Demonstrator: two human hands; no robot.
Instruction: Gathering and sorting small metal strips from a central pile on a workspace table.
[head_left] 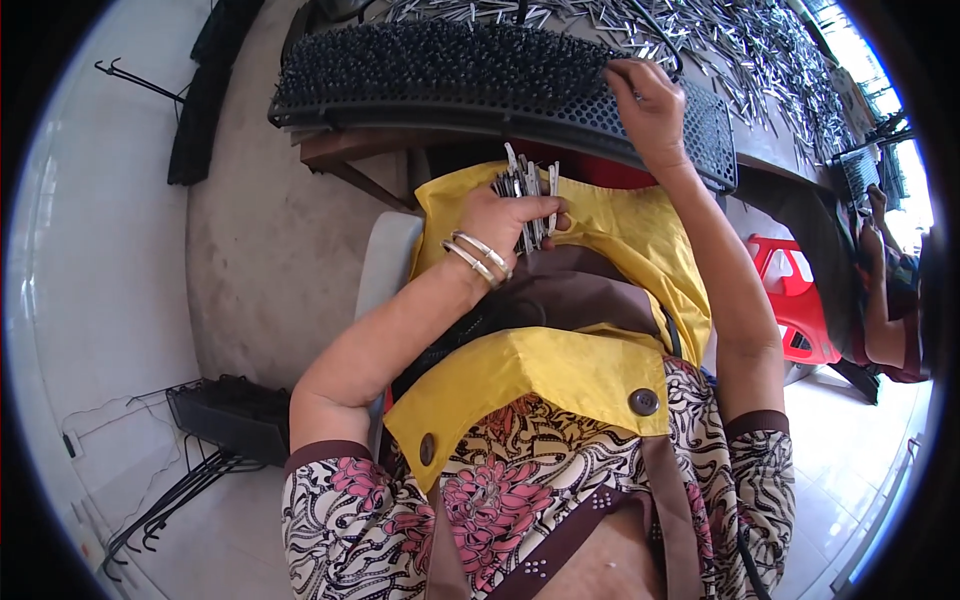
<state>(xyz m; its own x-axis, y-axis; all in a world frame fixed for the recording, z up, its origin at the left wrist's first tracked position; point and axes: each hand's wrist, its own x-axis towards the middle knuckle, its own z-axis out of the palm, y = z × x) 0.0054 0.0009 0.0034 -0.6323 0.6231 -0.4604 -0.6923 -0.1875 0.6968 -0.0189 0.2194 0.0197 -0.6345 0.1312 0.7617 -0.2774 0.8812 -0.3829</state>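
The left hand (500, 215) covers a part of the metal strips (530, 180). If the right hand (655, 108) has a piece between its fingertips, this is too small to tell. The upper edge cuts the loose pile (765, 60).

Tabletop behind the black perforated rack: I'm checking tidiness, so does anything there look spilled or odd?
Slim silvery metal-looking strips lie jumbled at all angles behind the rack, unlike the gathered bundle in the left hand. It looks untidy, though possibly just loose stock; no damage stands out.
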